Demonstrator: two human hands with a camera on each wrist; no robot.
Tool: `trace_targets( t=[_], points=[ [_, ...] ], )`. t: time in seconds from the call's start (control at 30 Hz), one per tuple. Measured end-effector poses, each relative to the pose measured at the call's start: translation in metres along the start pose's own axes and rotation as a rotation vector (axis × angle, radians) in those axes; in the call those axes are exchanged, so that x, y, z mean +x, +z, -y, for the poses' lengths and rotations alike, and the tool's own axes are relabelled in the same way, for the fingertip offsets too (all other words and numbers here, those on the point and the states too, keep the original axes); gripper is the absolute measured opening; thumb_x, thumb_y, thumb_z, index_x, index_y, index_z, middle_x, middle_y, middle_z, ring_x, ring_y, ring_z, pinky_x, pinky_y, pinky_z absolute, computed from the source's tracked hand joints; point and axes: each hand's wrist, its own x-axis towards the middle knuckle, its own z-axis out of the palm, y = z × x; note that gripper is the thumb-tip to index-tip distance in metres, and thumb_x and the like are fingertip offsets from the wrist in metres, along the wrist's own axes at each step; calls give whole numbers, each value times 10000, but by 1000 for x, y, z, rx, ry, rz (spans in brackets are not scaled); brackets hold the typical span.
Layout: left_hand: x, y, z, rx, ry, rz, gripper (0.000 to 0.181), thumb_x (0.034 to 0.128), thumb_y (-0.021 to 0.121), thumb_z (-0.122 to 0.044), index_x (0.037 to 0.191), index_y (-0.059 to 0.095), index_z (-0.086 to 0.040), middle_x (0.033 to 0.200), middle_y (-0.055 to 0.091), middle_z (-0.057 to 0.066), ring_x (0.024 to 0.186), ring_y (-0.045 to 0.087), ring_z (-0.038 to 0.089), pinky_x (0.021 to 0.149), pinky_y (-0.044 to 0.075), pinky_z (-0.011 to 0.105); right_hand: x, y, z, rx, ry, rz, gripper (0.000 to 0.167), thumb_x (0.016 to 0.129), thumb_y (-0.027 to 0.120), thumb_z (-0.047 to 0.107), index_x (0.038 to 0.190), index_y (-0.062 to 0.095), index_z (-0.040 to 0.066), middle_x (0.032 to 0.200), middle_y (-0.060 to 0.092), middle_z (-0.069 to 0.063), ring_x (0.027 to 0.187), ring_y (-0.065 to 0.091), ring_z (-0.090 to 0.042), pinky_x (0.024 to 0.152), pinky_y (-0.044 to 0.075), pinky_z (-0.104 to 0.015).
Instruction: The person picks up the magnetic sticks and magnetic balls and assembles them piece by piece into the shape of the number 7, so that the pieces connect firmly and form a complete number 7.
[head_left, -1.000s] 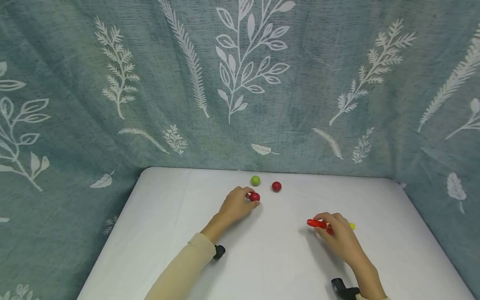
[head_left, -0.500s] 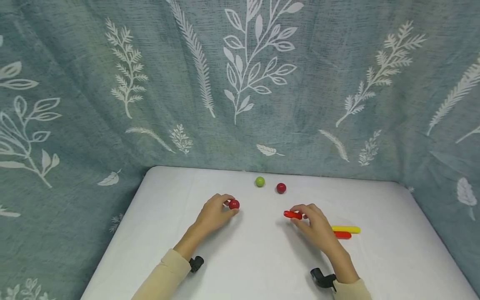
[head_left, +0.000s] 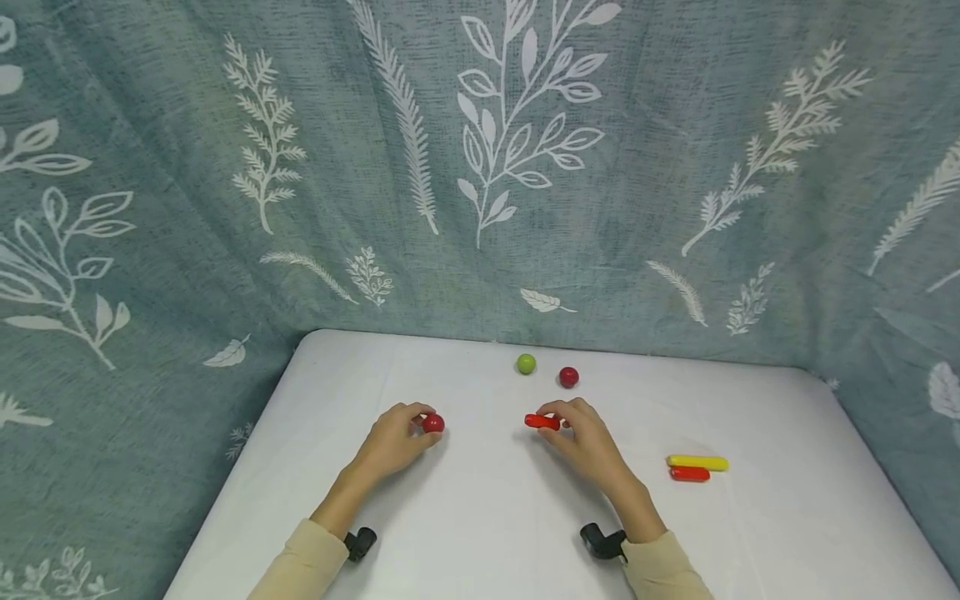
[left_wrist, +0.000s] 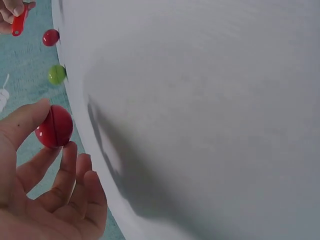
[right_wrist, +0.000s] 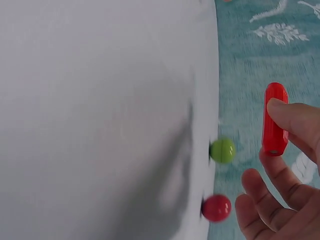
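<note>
My left hand (head_left: 395,440) pinches a glossy red ball (head_left: 432,423) between thumb and fingers. A seam runs around that ball in the left wrist view, and it is held above the white table. In my right hand (head_left: 587,437) is a short red stick-like piece (right_wrist: 274,120), gripped between thumb and fingertips. The piece has ridged sides and a small hole at one end; its exact kind cannot be told. At the table's back lie a green ball (head_left: 527,363) and a second red ball (head_left: 568,377), a little apart.
A longer yellow stick (head_left: 697,462) and a shorter red stick (head_left: 689,474) lie side by side on the right of the white table (head_left: 480,525). Behind the table's back edge hangs a blue-green leaf-patterned cloth (head_left: 405,292).
The left hand has carried the red ball left and toward the person. My right hand has moved left with the short red piece, uncovering the yellow and red sticks. The view has shifted slightly.
</note>
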Motion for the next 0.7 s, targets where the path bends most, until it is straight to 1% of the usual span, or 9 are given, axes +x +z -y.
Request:
trace_targets(
  t=[0.1,0.27,0.47,0.7],
  points=[
    [-1,0,6,2,2,13,369,871,794,-239,1193,696,-87,957,629,30,882,582,230,706,470,367,6,10,4,24,-15,10,315,858,798,70,1139,710,182,939,555,8,875,522,-213,735,449,-354],
    [-1,1,11,-10,8,28,360,863,800,-193,1183,697,-66,919,617,57,831,555,216,680,456,362,14,26,9,58,-14,34,308,861,796,73,1131,712,195,920,551,11,889,532,-227,755,453,-358],
    [-1,4,16,8,-12,36,362,858,806,-204,1185,699,-88,928,621,34,839,547,188,693,457,354,20,43,13,84,-15,55,287,862,798,86,1112,713,197,923,556,11,877,529,-217,748,452,-351],
    [-1,5,18,1,-10,34,374,856,812,-200,1195,700,-92,950,631,19,861,554,193,713,463,364,25,61,19,99,-10,74,249,857,808,110,1068,719,207,874,545,10,820,505,-176,718,429,-333]
  ],
)
